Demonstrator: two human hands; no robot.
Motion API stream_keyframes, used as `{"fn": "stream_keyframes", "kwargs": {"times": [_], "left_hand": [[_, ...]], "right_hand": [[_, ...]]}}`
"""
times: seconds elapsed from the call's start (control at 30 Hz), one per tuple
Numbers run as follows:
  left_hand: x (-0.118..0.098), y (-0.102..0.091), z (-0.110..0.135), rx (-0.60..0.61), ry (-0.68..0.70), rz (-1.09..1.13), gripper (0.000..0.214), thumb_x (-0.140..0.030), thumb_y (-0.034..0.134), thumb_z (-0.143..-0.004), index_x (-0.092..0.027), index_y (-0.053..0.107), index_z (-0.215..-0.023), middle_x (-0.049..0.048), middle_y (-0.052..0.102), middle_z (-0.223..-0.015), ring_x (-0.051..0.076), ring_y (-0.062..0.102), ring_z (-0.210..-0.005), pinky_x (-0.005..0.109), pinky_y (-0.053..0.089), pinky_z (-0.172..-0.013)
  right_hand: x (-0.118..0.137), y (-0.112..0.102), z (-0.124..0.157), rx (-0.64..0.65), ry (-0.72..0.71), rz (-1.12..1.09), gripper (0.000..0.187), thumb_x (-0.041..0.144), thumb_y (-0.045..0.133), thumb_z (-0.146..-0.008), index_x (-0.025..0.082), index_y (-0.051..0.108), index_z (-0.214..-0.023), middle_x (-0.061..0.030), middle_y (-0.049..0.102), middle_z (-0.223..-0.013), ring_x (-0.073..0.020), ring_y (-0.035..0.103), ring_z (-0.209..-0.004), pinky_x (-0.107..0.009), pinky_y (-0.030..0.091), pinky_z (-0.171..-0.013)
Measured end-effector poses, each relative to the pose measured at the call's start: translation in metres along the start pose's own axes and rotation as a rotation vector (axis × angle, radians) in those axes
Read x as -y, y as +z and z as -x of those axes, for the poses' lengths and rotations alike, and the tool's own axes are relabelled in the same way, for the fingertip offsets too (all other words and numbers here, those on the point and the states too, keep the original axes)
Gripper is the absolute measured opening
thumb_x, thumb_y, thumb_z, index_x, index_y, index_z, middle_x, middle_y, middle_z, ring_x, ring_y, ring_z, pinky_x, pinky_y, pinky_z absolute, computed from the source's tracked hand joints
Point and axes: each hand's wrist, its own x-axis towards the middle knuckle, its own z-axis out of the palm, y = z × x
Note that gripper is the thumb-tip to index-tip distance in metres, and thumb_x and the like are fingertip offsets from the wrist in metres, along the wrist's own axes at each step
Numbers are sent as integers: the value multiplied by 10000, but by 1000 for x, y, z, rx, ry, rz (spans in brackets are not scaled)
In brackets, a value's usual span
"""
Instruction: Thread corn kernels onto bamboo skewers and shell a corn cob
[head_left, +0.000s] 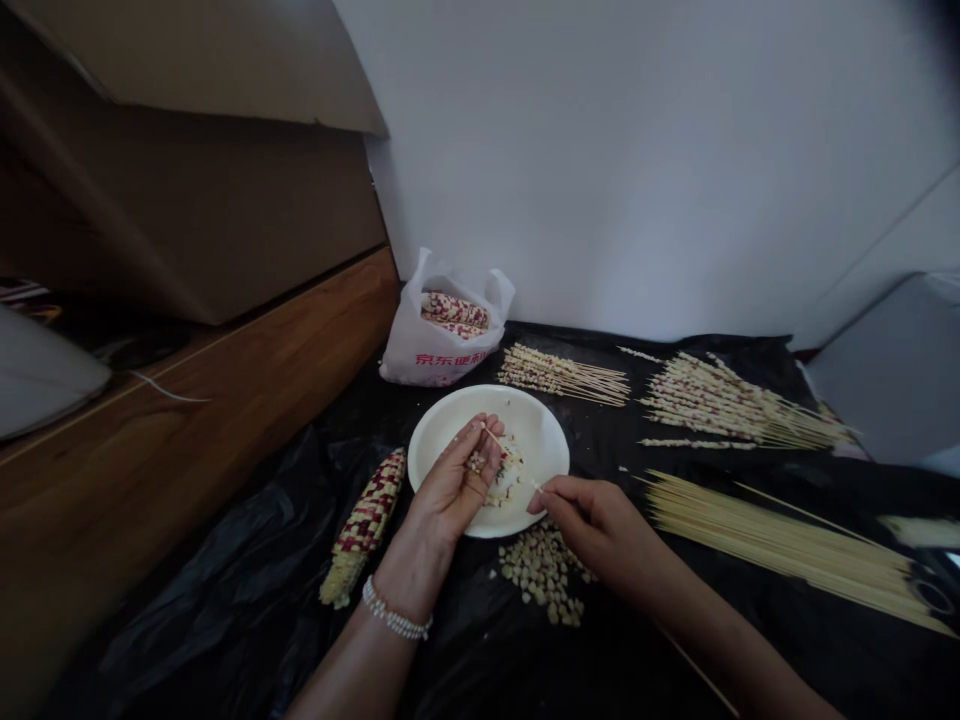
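Note:
Over the white bowl [555, 440], my left hand [454, 475] is cupped with corn kernels [475, 462] in its palm. A small pale piece shows at its thumb and fingertips, too small to name for certain. At the bowl's right rim, the fingers of my right hand [581, 515] are closed on a bamboo skewer [701, 668]. A pale kernel appears to sit at its tip; the shaft runs back beneath my forearm. Loose kernels [544, 570] lie in a pile below the bowl. A partly stripped red-and-white corn cob [367, 520] rests left of it.
Behind the bowl stands a white plastic bag [442, 355] with cobs inside. Kernel-threaded skewers lie in a smaller bundle [559, 375] and a larger bundle [705, 400]. Bare skewers [765, 540] lie at right. Black plastic sheeting [247, 580] covers the floor; a wall [600, 180] rises behind.

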Motion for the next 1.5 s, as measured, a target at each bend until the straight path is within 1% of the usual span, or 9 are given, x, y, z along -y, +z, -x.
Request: {"fn": "stream_keyframes", "kwargs": {"times": [0.23,0.37,0.47,0.7,0.8,0.9,1.0,1.13,1.5], "left_hand": [[0,0,0,-14,-8,3,150,-40,560,-855,-99,680,-923,95,721,-905,140,703,-767,203,594,-637],[-1,1,1,-15,5,-35,145,-38,570,-849,-97,679,-923,88,719,-918,133,700,-770,198,591,-641],[0,0,1,4,14,-75,150,-37,583,-839,-100,682,-932,86,716,-937,137,700,-800,198,590,-658],[5,0,2,4,97,-136,131,-34,602,-825,-105,684,-899,93,728,-904,133,705,-787,169,579,-635],[5,2,3,6,60,-89,162,-41,584,-842,-100,679,-960,87,730,-898,133,707,-773,176,581,-634],[3,3,3,32,-42,-19,190,-81,573,-865,-92,667,-1029,81,732,-893,132,706,-753,192,586,-640],[2,4,3,52,-98,29,173,-92,571,-870,-92,671,-1011,75,734,-873,138,707,-749,203,587,-639],[2,4,2,37,-63,27,151,-80,569,-867,-89,678,-972,81,734,-860,138,707,-747,199,583,-644],[6,0,2,61,37,-121,140,-111,574,-870,-92,688,-949,93,728,-903,132,702,-760,214,578,-691]], "right_hand": [[1,0,0,37,8,-29,283,230,446,-889,186,655,-704,-19,626,-632,-168,528,-594,-278,393,-576],[1,0,1,37,9,-40,276,228,450,-894,184,666,-728,-31,654,-673,-179,552,-636,-287,407,-614],[2,0,1,37,13,-47,280,235,451,-895,186,666,-722,-23,636,-646,-175,540,-620,-284,401,-602],[3,3,0,16,20,-69,280,246,433,-897,180,649,-731,-4,576,-606,-161,492,-582,-275,365,-558],[3,4,0,20,10,-81,274,251,447,-893,180,634,-706,-3,572,-616,-161,487,-599,-275,361,-567],[3,3,0,19,6,-94,275,257,444,-898,173,646,-730,-5,574,-621,-162,486,-602,-281,363,-578],[2,3,1,17,4,-105,278,266,447,-897,166,661,-750,-14,579,-630,-166,485,-607,-288,362,-581],[3,3,0,13,11,-124,294,280,446,-899,156,682,-776,-11,558,-615,-163,464,-590,-290,355,-568],[1,9,0,-27,0,-168,298,272,446,-902,149,698,-802,9,511,-587,-153,433,-576,-277,340,-558]]}}
